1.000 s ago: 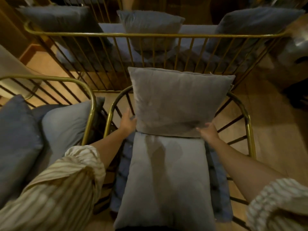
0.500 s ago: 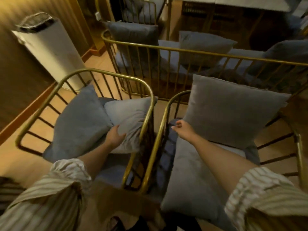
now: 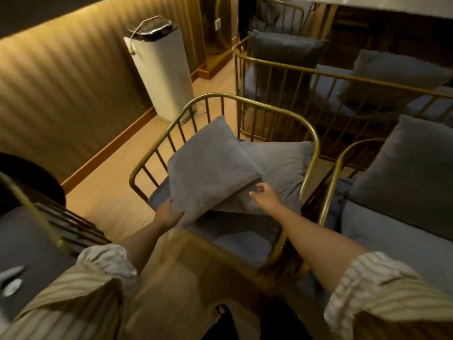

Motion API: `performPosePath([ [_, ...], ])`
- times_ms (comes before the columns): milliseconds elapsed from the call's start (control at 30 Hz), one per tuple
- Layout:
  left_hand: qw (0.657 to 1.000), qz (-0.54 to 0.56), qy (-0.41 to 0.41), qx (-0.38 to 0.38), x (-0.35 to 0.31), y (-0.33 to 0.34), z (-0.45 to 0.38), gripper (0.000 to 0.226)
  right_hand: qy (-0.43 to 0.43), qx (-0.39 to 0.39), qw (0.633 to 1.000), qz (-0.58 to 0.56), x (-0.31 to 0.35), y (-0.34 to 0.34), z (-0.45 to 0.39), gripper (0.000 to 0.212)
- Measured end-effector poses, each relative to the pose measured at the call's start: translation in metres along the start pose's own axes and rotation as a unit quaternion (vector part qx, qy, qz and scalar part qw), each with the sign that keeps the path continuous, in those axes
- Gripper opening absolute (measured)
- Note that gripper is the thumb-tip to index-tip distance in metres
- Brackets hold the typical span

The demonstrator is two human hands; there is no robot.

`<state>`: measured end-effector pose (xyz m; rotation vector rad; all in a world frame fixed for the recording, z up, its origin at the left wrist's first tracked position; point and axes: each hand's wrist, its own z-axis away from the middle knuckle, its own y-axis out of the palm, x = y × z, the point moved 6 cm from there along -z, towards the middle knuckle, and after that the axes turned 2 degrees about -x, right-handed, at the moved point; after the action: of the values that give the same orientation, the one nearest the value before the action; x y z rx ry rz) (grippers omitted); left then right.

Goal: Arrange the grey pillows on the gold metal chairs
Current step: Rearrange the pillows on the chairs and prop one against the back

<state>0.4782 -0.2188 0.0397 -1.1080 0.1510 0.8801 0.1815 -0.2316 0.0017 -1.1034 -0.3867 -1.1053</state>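
Two soft grey pillows lie in the middle gold chair [image 3: 312, 133], a frame of thin rounded metal bars. The front pillow [image 3: 208, 168], plump and velvety, leans tilted over the back pillow [image 3: 282, 165], which rests against the chair's right rail. The left hand [image 3: 169, 213] pinches the front pillow's near left corner. The right hand [image 3: 266, 197] hovers over the overlap, fingers spread and loose. The seat cushion [image 3: 241, 240] is partly hidden, blurred at its near edge.
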Motion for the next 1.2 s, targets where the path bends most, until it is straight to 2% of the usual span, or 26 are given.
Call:
performPosePath([
  [67, 0.999, -0.008, 0.000, 0.045, 0.035, -0.004, -0.013, 0.070, -0.012, 0.008, 1.000, 0.015, 0.014, 0.021, 0.001, 0.050],
  [167, 0.999, 0.014, -0.029, 0.032, 0.069, -0.010, -0.041, 0.077, -0.029, 0.013, 0.999, 0.028, 0.031, 0.035, -0.009, 0.050],
  [267, 0.992, 0.091, -0.075, 0.034, 0.077, -0.004, -0.068, 0.069, -0.034, -0.002, 0.999, 0.033, 0.047, 0.037, -0.032, 0.047],
  [367, 0.974, 0.176, -0.137, 0.033, 0.090, 0.004, -0.101, 0.062, -0.017, -0.058, 0.998, 0.018, 0.060, 0.033, -0.070, 0.044],
  [467, 0.962, 0.205, -0.178, 0.040, 0.102, 0.020, -0.139, 0.061, -0.007, -0.092, 0.995, 0.030, 0.071, 0.034, -0.114, 0.042],
  [567, 0.952, 0.226, -0.195, 0.062, 0.097, 0.034, -0.166, 0.035, -0.005, -0.097, 0.993, 0.064, 0.085, 0.045, -0.166, 0.047],
  [600, 0.950, 0.232, -0.196, 0.073, 0.096, 0.037, -0.173, 0.033, -0.004, -0.087, 0.994, 0.072, 0.089, 0.050, -0.179, 0.051],
  [700, 0.933, 0.257, -0.224, 0.114, 0.093, 0.056, -0.202, 0.056, -0.003, -0.046, 0.994, 0.101, 0.096, 0.069, -0.219, 0.070],
  [800, 0.911, 0.290, -0.264, 0.125, 0.102, 0.076, -0.238, 0.079, 0.005, -0.024, 0.989, 0.148, 0.098, 0.082, -0.247, 0.098],
  [933, 0.879, 0.348, -0.307, 0.113, 0.089, 0.084, -0.263, 0.079, 0.049, 0.003, 0.990, 0.136, 0.090, 0.090, -0.282, 0.128],
  [1033, 0.847, 0.396, -0.336, 0.116, 0.082, 0.084, -0.272, 0.086, 0.066, 0.018, 0.992, 0.106, 0.084, 0.088, -0.297, 0.131],
  [1200, 0.836, 0.441, -0.309, 0.104, 0.093, 0.076, -0.292, 0.112, 0.088, 0.025, 0.994, 0.059, 0.092, 0.073, -0.298, 0.117],
])
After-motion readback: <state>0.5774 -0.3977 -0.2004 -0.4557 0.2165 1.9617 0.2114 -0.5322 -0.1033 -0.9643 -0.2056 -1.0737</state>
